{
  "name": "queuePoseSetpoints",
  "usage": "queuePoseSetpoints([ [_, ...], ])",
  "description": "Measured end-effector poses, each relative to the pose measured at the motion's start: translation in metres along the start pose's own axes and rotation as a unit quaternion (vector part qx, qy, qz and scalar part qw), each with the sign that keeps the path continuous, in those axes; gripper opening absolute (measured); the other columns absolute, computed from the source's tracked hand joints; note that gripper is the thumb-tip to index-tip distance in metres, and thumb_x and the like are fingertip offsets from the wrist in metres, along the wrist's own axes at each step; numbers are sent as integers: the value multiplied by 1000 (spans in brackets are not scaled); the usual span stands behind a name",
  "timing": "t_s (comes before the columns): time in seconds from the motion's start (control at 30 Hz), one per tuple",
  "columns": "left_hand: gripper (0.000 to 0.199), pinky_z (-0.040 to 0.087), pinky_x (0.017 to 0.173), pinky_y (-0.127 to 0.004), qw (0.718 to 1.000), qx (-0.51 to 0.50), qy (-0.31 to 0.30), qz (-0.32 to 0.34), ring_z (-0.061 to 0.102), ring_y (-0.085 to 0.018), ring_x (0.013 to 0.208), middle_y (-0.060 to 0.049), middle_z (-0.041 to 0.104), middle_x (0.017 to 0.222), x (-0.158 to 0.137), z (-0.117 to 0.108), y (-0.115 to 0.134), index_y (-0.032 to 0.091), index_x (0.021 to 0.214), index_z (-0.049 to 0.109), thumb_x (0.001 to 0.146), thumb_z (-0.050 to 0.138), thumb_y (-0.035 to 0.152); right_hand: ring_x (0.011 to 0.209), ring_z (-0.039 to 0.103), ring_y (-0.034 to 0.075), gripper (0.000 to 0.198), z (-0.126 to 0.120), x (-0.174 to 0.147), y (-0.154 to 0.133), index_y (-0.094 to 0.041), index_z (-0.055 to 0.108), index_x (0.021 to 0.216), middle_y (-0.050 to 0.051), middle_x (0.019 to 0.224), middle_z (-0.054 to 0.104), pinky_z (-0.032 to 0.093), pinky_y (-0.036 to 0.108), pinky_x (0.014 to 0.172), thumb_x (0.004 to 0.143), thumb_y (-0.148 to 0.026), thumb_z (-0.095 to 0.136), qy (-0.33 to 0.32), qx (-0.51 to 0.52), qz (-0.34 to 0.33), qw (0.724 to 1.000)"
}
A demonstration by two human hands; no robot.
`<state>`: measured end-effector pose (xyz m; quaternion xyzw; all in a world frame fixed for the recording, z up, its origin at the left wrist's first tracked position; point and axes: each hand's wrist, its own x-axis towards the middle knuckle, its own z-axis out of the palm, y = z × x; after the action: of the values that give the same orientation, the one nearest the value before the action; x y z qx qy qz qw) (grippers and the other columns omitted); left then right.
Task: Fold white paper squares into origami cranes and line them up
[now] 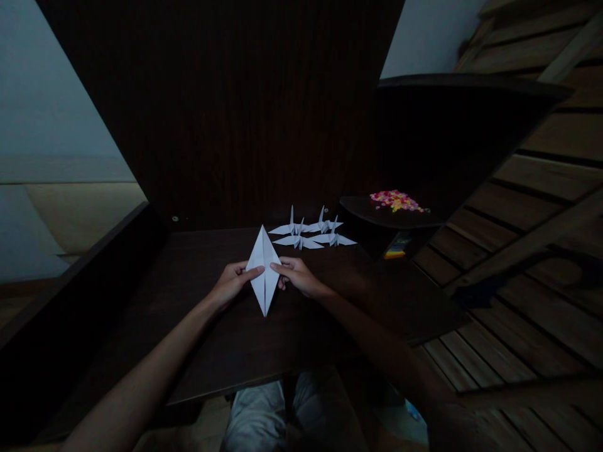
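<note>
A white sheet of origami paper (264, 292), folded into a long diamond with a seam down its middle, is held upright between my two hands above the dark desk. My left hand (232, 280) pinches its left corner, thumb across the front and fingers behind. On the opposite corner, my right hand (298, 275) grips it the same way, the thumb close to the seam. Several white paper cranes (296, 241) stand just beyond my right hand, grouped near the back panel, with wings spread and pointed necks up.
The dark wooden desk (211, 364) has a tall back panel (245, 125) and a raised left side edge (94, 270). A pile of pink, red and yellow small pieces (396, 201) lies on a shelf (358, 210) at right. Wooden slats (541, 301) stand beyond it.
</note>
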<state>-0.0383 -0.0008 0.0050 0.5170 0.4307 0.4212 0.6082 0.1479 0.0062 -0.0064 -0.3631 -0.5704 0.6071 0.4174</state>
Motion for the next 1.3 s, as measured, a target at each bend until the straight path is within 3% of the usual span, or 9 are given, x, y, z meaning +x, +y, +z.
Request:
queuePoseSetpoints([
  [0.27, 37, 49, 74, -31, 999, -30, -23, -28, 66, -20, 74, -8, 73, 83, 0, 1, -1, 13, 84, 72, 64, 77, 43, 51, 61, 12, 38, 1, 1, 5, -14, 58, 81, 0, 66, 64, 50, 23, 44, 67, -47, 71, -1, 8, -27, 1000],
  [0.57, 39, 50, 72, -31, 999, -7, -28, -33, 65, -19, 71, -8, 73, 81, -2, 2, 0, 13, 88, 71, 65, 77, 44, 63, 64, 13, 33, -1, 2, 5, -15, 61, 81, 1, 74, 68, 52, 25, 58, 62, -35, 78, 62, 8, -53, 997],
  [0.73, 42, 50, 71, -30, 1000, 30, -3, 1, 66, -21, 74, -6, 73, 82, -3, 3, 1, 14, 90, 71, 65, 75, 48, 53, 61, 13, 38, 0, 2, 5, -13, 61, 82, 2, 67, 66, 51, 24, 46, 63, -43, 76, 33, 66, -11, 997],
  [0.9, 41, 50, 66, -29, 997, 67, 5, 27, 66, -21, 72, -6, 73, 82, -4, 3, 3, 15, 89, 71, 64, 76, 47, 50, 61, 12, 37, 3, 0, 5, -13, 61, 75, 1, 63, 65, 52, 24, 43, 64, -46, 74, 18, 56, -14, 998],
  [1.3, 45, 49, 59, -28, 999, 35, 21, -5, 65, -21, 66, -6, 72, 77, -6, 6, 7, 12, 87, 70, 61, 77, 48, 39, 55, 10, 44, 5, -2, 3, -15, 55, 69, -2, 49, 58, 44, 21, 40, 71, -57, 63, -20, 2, -6, 1000],
])
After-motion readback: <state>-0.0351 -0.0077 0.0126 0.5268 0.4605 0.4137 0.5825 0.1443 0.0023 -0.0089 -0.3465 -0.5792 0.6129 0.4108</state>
